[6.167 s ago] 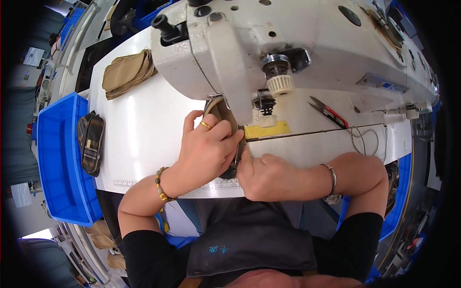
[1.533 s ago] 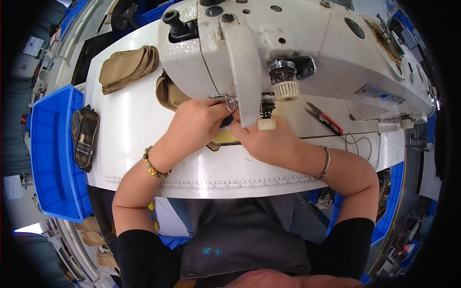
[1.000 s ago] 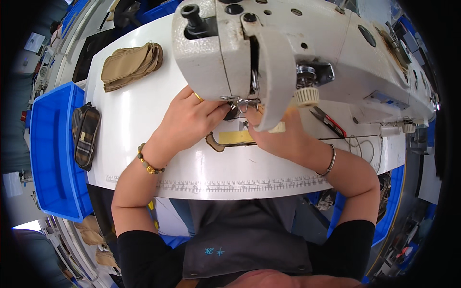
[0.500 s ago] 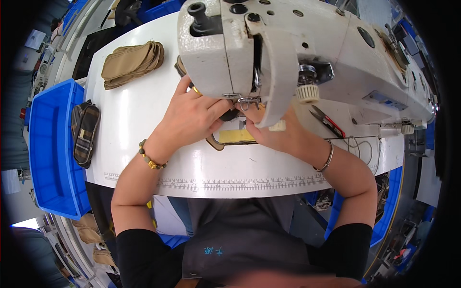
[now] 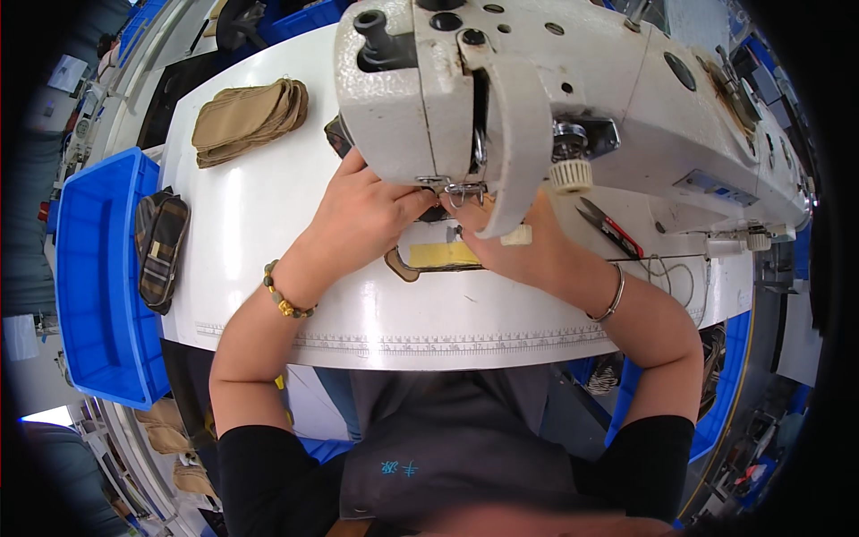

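Both my hands are at the needle area of a white sewing machine [image 5: 394, 107], beneath its head. My left hand [image 5: 353, 219] has its fingers closed and pressed on a dark fabric piece [image 5: 433, 215], mostly covered by the hands and the machine. Opposite it, my right hand [image 5: 519, 237] pinches at the same piece close to the presser foot; the machine's guard hides part of its fingers. A bit of plaid cloth [image 5: 336, 136] shows behind my left hand. Nearer me, a brown-edged curved piece [image 5: 402, 265] lies beside a yellow strip [image 5: 443, 255].
Tan fabric pieces [image 5: 249, 123] lie stacked at the table's far left. A plaid pouch [image 5: 165, 255] rests by the blue bin [image 5: 103, 376] on the left. Red-handled thread snips [image 5: 617, 234] and loose thread [image 5: 667, 273] lie right of my right hand. A ruler strip [image 5: 420, 345] follows the front edge.
My left hand has shifted very slightly, its fingers lying closer together by the needle. More of the brown-edged piece and the plaid cloth shows. My right hand stays nearly in place.
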Demonstrator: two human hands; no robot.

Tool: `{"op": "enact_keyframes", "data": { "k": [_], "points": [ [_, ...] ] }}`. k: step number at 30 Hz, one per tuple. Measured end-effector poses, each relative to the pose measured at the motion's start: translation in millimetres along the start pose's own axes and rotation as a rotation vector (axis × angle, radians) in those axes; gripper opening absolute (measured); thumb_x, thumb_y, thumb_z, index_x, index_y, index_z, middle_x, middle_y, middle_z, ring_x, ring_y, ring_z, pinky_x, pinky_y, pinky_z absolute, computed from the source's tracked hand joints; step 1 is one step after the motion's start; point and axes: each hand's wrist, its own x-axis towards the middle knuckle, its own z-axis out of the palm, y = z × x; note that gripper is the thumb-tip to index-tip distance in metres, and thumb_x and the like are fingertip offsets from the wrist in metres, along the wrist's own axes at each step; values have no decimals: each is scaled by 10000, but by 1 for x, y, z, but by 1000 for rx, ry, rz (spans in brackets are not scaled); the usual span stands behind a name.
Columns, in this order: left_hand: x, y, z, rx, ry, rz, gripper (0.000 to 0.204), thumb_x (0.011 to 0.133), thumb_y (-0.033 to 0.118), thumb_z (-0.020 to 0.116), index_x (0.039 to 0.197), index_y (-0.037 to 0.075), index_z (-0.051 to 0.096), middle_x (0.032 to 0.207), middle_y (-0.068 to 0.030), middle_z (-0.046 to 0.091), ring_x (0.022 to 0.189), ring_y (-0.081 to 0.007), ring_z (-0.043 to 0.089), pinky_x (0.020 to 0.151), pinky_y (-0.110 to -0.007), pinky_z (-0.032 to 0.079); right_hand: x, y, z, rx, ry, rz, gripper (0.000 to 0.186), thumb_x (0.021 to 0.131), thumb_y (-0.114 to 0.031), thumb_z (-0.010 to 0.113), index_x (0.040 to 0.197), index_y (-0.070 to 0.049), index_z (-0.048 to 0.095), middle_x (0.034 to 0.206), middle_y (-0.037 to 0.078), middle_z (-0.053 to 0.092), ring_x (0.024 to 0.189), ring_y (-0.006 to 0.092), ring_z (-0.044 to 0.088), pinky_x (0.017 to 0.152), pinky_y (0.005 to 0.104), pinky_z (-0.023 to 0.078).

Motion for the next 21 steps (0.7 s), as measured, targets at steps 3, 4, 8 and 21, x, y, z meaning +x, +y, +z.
{"op": "enact_keyframes", "data": {
  "k": [3, 4, 8, 21],
  "points": [
    [0, -2, -3, 3, -50, -16, 212, 720, 103, 673, 905, 110, 776, 1011, 30, 728, 1057, -170, 631, 1064, -417, 367, -1, -13, -14, -120, -58, -86, 133, 865, -142, 641, 923, -39, 702, 631, 107, 652, 540, 290, 644, 493, 392, 499],
    [0, -2, -2, -17, -49, -13, 208, 726, 106, 672, 906, 113, 778, 1002, 38, 725, 1064, -164, 626, 1086, -426, 343, -2, -16, -20, -253, -107, -196, 152, 860, -116, 637, 978, -38, 690, 628, 98, 643, 532, 275, 642, 478, 380, 493],
    [-7, -2, 7, -30, -24, -14, 207, 727, 129, 678, 906, 128, 781, 929, 59, 679, 1050, -155, 614, 1072, -438, 366, 0, -16, -12, -182, 74, -230, 198, 841, -86, 635, 1030, -34, 662, 629, 92, 630, 522, 257, 640, 456, 368, 484],
    [-6, 12, 2, 164, -3, 109, 282, 719, 152, 681, 995, 145, 742, 927, 44, 573, 931, -141, 572, 858, -363, 457, -7, -25, -21, -463, -342, -158, 298, 874, -101, 619, 1156, -11, 653, 876, 41, 689, 797, 173, 682, 649, 315, 523]
  ]
}}
